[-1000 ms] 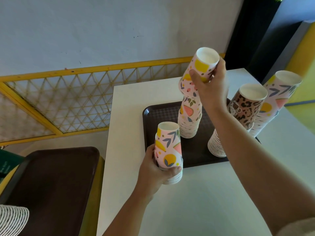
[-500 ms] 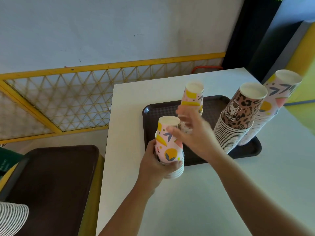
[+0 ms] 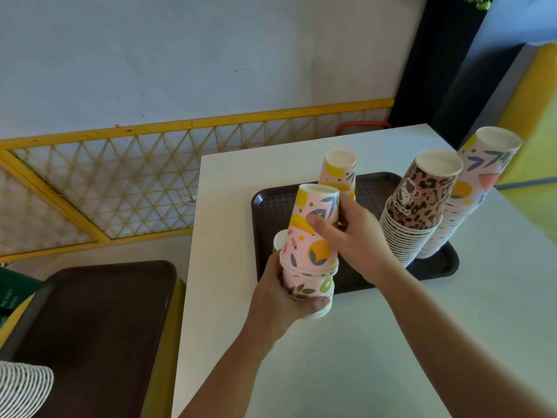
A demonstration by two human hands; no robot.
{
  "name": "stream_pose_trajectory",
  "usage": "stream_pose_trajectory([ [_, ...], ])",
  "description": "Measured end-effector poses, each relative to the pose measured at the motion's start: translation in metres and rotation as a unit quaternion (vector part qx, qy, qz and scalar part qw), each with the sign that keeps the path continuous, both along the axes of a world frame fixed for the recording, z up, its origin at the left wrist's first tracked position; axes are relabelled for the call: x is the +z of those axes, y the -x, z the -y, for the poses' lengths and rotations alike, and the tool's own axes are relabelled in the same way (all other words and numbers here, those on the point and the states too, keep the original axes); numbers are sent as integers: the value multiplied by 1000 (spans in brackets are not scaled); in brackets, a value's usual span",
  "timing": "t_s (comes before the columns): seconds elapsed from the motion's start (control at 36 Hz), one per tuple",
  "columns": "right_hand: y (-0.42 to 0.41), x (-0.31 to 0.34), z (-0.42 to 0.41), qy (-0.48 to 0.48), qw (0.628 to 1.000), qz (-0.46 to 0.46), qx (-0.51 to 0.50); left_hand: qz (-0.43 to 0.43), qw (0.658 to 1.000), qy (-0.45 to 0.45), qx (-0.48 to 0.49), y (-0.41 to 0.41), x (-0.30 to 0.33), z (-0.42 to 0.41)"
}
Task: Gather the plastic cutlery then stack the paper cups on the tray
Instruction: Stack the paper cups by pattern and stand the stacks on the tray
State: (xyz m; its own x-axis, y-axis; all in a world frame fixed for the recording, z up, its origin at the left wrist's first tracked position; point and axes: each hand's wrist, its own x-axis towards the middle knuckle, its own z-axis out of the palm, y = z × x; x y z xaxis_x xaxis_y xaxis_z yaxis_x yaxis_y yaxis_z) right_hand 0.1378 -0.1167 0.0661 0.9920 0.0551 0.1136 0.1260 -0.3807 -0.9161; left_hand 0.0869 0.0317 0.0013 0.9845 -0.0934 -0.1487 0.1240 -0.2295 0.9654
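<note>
Three upside-down paper cup stacks already stand on the dark brown plastic tray (image 3: 440,267). The left hand (image 3: 280,300) grips a short pink patterned cup stack (image 3: 310,267) above the white counter (image 3: 391,342); the right hand (image 3: 352,239) pinches its top cup. No cutlery is visible.

I have one view only, from the camera on the person's head. It looks forward and steeply down onto the white surface (image 3: 391,342), close enough that both forearms enter from the bottom edge. The wall (image 3: 211,49) fills the upper frame; the wide lens bends lines near the edges.
</note>
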Motion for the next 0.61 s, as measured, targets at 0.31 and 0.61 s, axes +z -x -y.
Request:
stream_pose_trajectory([
  [0.31,-41,68,18,-81,961,209,-163,-27,1000,-6,7,8,5,3],
  [0.61,-87,36,27,31,948,195,-249,-9,1000,-24,17,10,8,1],
])
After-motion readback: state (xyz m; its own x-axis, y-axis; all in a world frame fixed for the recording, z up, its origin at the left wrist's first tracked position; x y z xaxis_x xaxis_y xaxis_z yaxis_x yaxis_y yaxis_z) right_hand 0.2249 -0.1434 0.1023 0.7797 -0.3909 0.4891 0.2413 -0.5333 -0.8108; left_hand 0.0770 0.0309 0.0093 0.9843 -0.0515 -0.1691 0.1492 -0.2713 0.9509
